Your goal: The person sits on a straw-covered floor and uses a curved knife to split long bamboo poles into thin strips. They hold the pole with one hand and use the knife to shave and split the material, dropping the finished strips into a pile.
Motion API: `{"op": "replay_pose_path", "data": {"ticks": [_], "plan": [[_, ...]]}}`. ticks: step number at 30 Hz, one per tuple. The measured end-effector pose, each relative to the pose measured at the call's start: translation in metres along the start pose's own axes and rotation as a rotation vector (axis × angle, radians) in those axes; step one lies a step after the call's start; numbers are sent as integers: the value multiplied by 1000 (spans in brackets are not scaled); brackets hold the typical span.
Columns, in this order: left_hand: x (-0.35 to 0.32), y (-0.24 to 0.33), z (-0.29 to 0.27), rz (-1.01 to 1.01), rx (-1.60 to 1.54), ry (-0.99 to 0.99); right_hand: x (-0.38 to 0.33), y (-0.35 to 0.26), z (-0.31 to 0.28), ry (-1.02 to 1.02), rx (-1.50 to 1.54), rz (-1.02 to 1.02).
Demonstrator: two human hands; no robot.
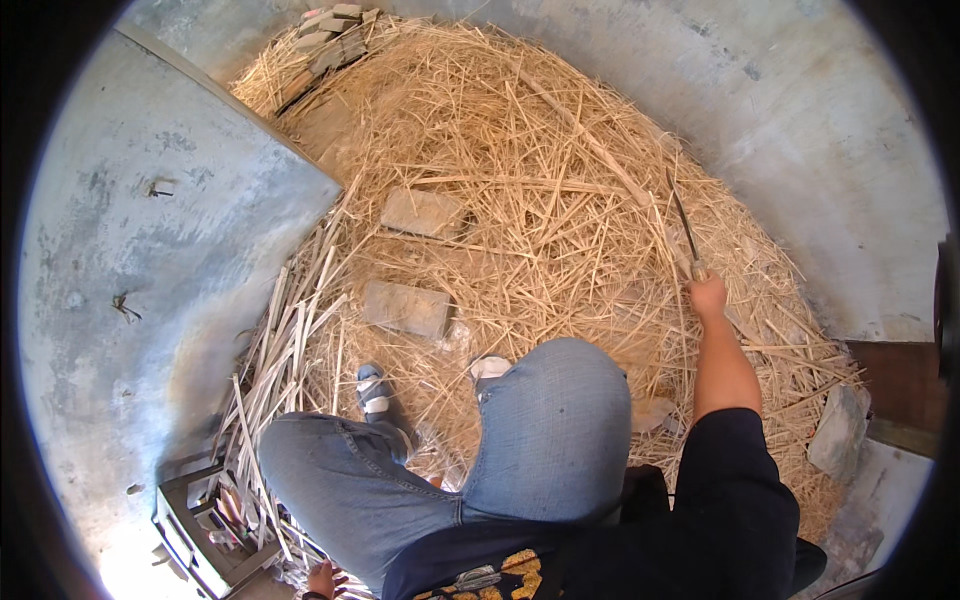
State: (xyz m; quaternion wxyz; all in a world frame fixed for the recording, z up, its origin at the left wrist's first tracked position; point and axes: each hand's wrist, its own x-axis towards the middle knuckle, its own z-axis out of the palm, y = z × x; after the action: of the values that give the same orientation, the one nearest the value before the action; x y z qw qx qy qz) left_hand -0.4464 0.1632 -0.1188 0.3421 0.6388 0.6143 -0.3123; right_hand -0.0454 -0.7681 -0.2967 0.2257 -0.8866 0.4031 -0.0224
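My right hand (pixel 708 296) reaches forward on the right and grips the handle of a long dark-bladed knife (pixel 684 226) that points away over the straw pile (pixel 560 180). My left hand (pixel 322 579) shows only partly at the bottom edge, low beside my left thigh near split cane strips (pixel 275 370); whether it holds anything is hidden. My knees in blue jeans (pixel 550 430) fill the lower middle, and my sandalled feet (pixel 378 392) rest on the straw.
Two flat grey bricks (pixel 423 212) (pixel 407 308) lie in the straw ahead. A grey concrete wall (pixel 170 250) stands at the left, a small crate of tools (pixel 205 535) at the lower left, a stone (pixel 838 430) at the right.
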Motion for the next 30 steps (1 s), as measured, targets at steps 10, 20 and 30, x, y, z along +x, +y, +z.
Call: {"op": "replay_pose_path", "data": {"ticks": [10, 20, 30], "plan": [[45, 21, 26, 60, -61, -45, 32, -34, -244, 83, 1, -384], [99, 40, 52, 349, -253, -85, -59, -191, -494, 283, -376, -634], [71, 183, -4, 1181, -554, 309, -223, -341, -582, 320, -486, -743]]}}
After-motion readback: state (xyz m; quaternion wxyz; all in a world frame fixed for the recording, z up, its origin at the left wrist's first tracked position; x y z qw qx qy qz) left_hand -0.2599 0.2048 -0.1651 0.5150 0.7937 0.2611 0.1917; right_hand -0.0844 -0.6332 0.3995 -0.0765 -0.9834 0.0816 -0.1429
